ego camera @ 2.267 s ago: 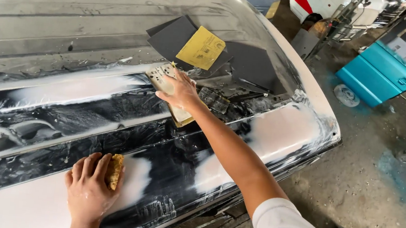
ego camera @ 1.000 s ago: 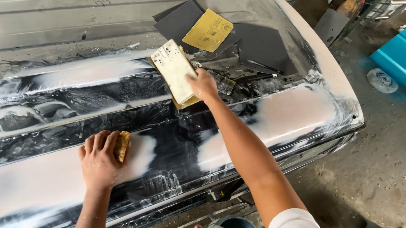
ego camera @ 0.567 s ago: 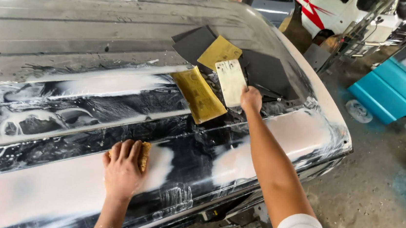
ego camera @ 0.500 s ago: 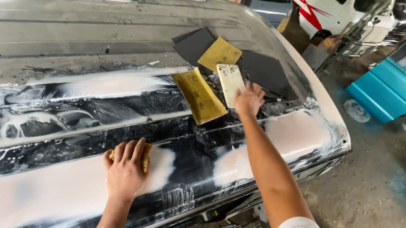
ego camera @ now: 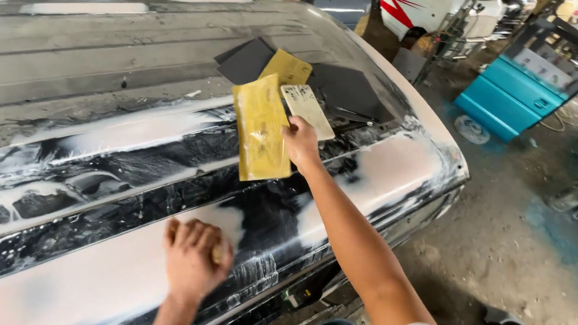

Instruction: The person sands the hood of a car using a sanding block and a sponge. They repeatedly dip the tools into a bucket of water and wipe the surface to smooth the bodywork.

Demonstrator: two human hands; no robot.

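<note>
On the wet, grey-and-white sanded metal vehicle roof (ego camera: 89,61), the left hand (ego camera: 191,258) presses flat, fingers curled over a small yellow sanding pad (ego camera: 217,252). Farther up the roof, the right hand (ego camera: 300,142) pinches 1 pale rectangular sandpaper sheet (ego camera: 307,110), beside a long yellow sandpaper sheet (ego camera: 260,128); 2 dark grey sheets (ego camera: 344,91) lie beyond.

Auto body workshop, sanded vehicle roof (ego camera: 137,65), detached teal door (ego camera: 518,95)

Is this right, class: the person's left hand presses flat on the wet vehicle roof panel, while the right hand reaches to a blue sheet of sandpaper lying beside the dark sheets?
Not quite. The sheet at the right hand is yellow sandpaper, not blue, as the head view shows. The rest stands: the left hand presses on the wet roof panel, and the dark sheets lie beside it.
</note>
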